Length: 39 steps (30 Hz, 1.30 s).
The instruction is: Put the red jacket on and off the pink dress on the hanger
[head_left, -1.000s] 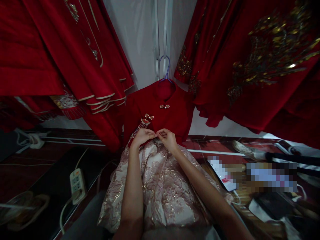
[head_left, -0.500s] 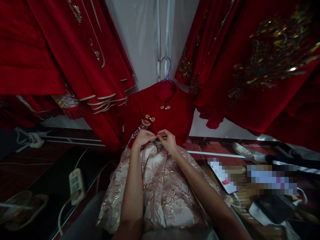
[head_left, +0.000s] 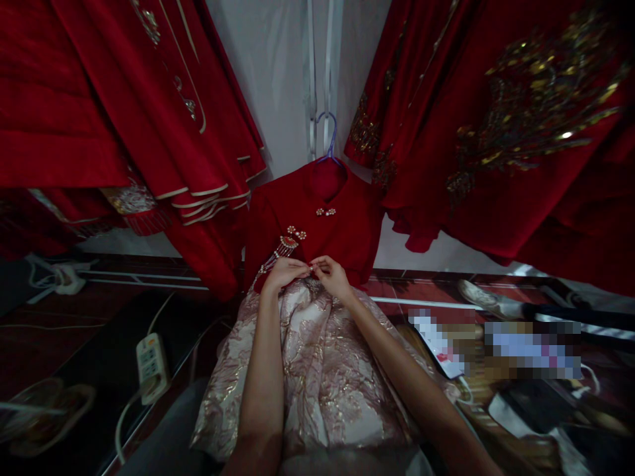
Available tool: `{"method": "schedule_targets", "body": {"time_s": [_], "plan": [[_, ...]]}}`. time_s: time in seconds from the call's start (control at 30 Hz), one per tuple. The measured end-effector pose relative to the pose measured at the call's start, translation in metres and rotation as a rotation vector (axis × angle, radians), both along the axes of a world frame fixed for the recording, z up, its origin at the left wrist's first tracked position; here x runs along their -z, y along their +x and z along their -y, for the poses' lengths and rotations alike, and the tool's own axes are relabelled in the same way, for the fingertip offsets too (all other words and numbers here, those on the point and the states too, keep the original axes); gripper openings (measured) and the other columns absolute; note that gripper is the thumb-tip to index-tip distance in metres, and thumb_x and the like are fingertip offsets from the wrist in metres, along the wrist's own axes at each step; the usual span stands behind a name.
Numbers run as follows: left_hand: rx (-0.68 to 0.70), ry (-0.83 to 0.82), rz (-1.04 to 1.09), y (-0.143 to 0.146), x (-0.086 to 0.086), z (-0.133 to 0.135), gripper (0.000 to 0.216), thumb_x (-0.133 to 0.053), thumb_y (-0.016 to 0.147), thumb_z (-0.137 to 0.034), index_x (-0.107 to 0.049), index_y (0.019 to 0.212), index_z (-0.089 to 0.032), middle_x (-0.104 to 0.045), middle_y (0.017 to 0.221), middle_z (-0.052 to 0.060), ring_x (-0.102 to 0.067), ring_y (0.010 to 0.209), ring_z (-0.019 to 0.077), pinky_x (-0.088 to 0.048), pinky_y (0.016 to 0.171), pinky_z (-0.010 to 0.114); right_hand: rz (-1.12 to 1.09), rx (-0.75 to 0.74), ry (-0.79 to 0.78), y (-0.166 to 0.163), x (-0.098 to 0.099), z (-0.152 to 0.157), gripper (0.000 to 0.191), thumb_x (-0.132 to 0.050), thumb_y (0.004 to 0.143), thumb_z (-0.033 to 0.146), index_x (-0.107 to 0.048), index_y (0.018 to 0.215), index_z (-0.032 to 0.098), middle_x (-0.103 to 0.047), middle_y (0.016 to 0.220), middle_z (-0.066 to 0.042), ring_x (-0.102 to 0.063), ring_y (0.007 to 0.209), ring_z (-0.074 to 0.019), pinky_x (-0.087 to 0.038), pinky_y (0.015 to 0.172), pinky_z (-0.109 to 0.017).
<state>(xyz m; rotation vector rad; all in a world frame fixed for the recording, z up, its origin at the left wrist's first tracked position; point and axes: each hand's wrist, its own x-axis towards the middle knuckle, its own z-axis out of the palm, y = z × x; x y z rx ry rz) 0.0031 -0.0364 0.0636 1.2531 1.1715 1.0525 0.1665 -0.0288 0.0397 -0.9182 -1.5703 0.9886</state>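
Note:
A small red dress top (head_left: 342, 231) hangs on a blue hanger (head_left: 327, 135) against the white wall, with a pale pink and gold brocade skirt (head_left: 322, 370) spreading below it. Pearl clasps (head_left: 326, 212) sit near the collar and a beaded tassel brooch (head_left: 286, 242) lies lower left. My left hand (head_left: 284, 272) and my right hand (head_left: 333, 275) meet at the waist of the dress. Both are closed in a pinch on a small fastening there; the piece itself is too small to make out.
Large red embroidered garments (head_left: 149, 119) hang left and others with gold embroidery (head_left: 520, 112) hang right. A white power strip (head_left: 150, 367) with its cable lies on the dark floor at left. A shoe (head_left: 489, 297) and scattered items lie at right.
The hands stay pinched together at the waist with only slight finger movement. The view shifted a little.

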Motion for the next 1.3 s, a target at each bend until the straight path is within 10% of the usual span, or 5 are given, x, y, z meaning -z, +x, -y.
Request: {"method": "schedule_targets", "body": {"time_s": [0.6, 1.3], "plan": [[-0.047, 0.021, 0.082, 0.000, 0.003, -0.007, 0.031, -0.081, 0.052, -0.018, -0.060, 0.073, -0.010, -0.063, 0.066, 0.001, -0.060, 0.065, 0.0108, -0.052, 0.068, 0.028, -0.257, -0.166, -0.246, 0.004, 0.008, -0.013, 0.029, -0.068, 0.067, 0.033, -0.058, 0.090, 0.019, -0.062, 0.080, -0.001, -0.061, 0.074, -0.0118, -0.052, 0.077, -0.030], [0.068, 0.090, -0.181, -0.001, -0.007, 0.001, 0.020, -0.071, 0.061, -0.012, -0.066, 0.080, -0.010, -0.068, 0.073, 0.006, -0.062, 0.067, 0.0121, -0.048, 0.068, 0.025, -0.229, 0.054, -0.044, -0.008, 0.019, -0.002, 0.026, -0.060, 0.066, 0.027, -0.048, 0.089, 0.022, -0.051, 0.089, -0.001, -0.055, 0.078, -0.0117, -0.050, 0.070, -0.024]]}}
